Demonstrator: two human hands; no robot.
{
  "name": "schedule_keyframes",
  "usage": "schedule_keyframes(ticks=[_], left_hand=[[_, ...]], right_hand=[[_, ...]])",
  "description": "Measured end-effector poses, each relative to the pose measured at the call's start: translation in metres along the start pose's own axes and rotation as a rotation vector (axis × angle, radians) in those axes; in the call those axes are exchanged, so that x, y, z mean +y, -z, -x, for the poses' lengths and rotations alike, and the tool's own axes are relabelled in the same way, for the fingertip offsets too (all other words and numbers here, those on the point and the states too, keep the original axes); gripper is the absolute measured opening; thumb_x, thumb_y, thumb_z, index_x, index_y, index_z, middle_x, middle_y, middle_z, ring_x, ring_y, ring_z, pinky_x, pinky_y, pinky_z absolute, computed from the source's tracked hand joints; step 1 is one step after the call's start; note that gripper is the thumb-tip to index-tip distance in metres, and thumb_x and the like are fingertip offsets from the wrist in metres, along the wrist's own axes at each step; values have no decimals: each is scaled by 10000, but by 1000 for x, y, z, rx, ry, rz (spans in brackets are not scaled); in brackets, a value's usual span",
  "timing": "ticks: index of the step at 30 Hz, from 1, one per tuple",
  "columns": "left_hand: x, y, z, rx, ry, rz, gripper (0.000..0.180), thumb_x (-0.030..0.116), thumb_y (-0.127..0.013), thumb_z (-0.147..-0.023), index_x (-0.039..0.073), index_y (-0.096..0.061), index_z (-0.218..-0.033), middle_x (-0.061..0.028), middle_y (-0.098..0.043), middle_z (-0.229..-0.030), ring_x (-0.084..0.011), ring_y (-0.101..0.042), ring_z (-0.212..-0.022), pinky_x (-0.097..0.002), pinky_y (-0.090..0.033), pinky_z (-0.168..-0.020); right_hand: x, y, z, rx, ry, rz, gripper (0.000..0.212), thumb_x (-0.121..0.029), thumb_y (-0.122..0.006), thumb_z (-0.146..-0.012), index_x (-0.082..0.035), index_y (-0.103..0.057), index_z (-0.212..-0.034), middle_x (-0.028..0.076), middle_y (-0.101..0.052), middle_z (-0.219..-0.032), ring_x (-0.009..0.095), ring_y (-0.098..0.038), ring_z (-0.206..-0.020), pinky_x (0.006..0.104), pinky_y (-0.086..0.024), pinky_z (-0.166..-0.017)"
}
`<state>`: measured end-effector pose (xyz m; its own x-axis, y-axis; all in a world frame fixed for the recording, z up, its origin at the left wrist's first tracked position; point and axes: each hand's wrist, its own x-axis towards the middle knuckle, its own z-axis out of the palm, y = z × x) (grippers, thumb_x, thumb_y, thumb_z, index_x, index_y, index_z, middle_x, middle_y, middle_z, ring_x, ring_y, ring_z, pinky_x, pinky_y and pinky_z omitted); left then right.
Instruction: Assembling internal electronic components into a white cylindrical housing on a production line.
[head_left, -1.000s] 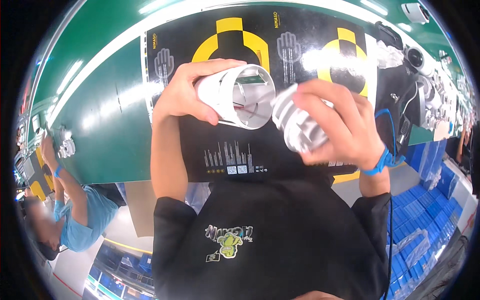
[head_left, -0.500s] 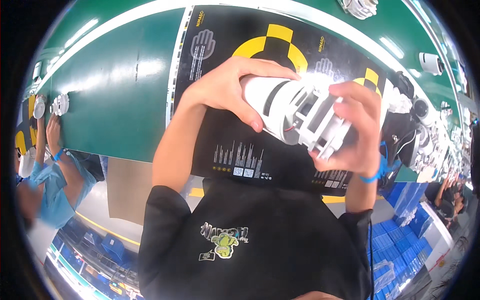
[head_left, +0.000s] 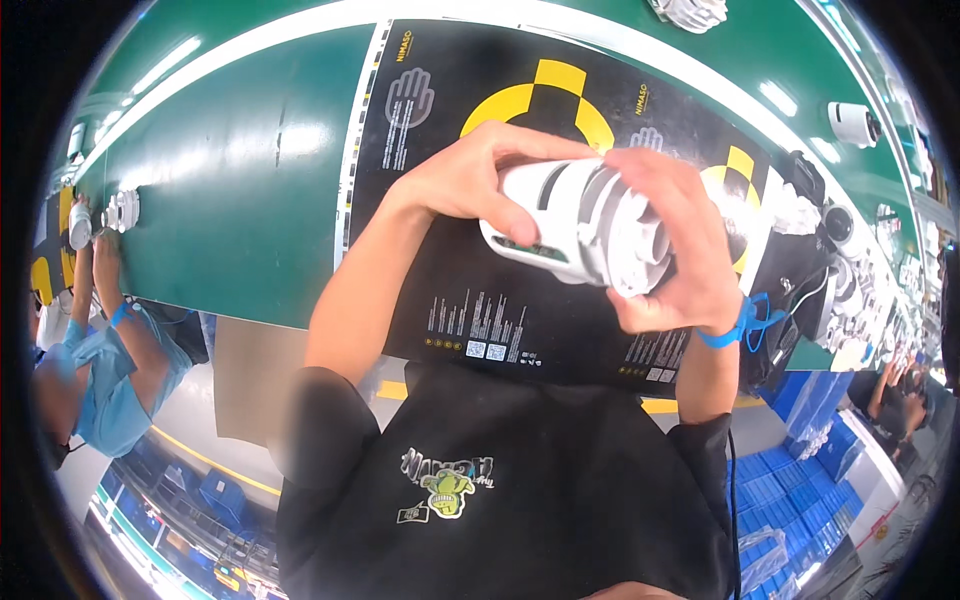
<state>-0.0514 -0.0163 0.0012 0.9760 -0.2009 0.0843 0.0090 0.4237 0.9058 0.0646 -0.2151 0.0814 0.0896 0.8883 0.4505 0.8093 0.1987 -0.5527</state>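
Note:
A white cylindrical housing (head_left: 565, 205) with dark slots in its side is held tilted above the black and yellow work mat (head_left: 450, 265). My left hand (head_left: 465, 180) is closed around its left end, the thumb lying along the near side. At the right end my right hand (head_left: 690, 240) grips a white ringed inner part (head_left: 635, 245), fingers over the top and thumb below. This part sits in or against the housing's open end; how deep it goes is hidden by my fingers. A blue strap (head_left: 735, 330) circles my right wrist.
Left, a co-worker in blue (head_left: 130, 375) handles white parts beside a ribbed white piece (head_left: 122, 210) on the green table (head_left: 230, 190). A white cylindrical unit (head_left: 850, 123) stands at the far right. More white parts (head_left: 850, 285) lie right of the mat. Blue trays (head_left: 800, 490) are stacked lower right.
The white inner frame, which stuck far out of the housing, now mostly no longer shows; a ringed end faces right. My right hand has moved left and closer to the housing.

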Motion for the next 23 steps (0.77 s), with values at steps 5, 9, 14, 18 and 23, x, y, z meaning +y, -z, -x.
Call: schedule_keyframes(ticks=[5, 9, 14, 18, 23], left_hand=[[1, 4, 2, -127, -50, -44, 873, 169, -892, -510, -59, -501, -1257, -126, -594, -1179, -193, -566, -1071, -304, -430, -945], [-1, 1, 0, -21, 17, -9, 931, 200, -906, -493, -69, -476, -1273, -134, -544, -1253, -211, -516, -1147, -334, -395, -988], [-6, -9, -26, -24, -183, -419, 948, 411, -884, -495, 8, -515, -1269, -118, -430, -1282, -250, -411, -1190, -390, -300, -1030], [57, 27, -65, 538, -260, -1157, 1020, 361, -892, -501, 45, -380, -1324, -154, -339, -1319, -304, -393, -1207, -391, -330, -1020], [119, 203, -123, 857, -58, -1098, 1094, 446, -812, -643, 22, -191, -1437, -185, -81, -1510, -325, -119, -1385, -347, -204, -1099]], right_hand=[[-11, -5, 2, 22, 53, 184, 663, -340, -696, -627, -58, -535, -1204, 167, -579, -1141, 337, -546, -998, 386, -489, -742], [1, -33, 10, 441, -184, -516, 1205, -548, -837, -511, -69, -207, -1419, 201, -221, -1449, 344, -484, -1140, 453, -408, -954], [17, -67, 46, 500, -150, -575, 1222, -272, -923, -504, -52, -134, -1411, 192, -313, -1405, 308, -445, -1213, 417, -368, -1013], [25, -64, 57, 654, -398, -839, 1086, -96, -890, -540, -52, -211, -1386, 171, -432, -1325, 254, -457, -1205, 371, -366, -1019], [29, -74, 50, 754, -227, -776, 1099, -61, -875, -553, -72, -191, -1412, 176, -436, -1323, 276, -449, -1228, 377, -361, -1024]])
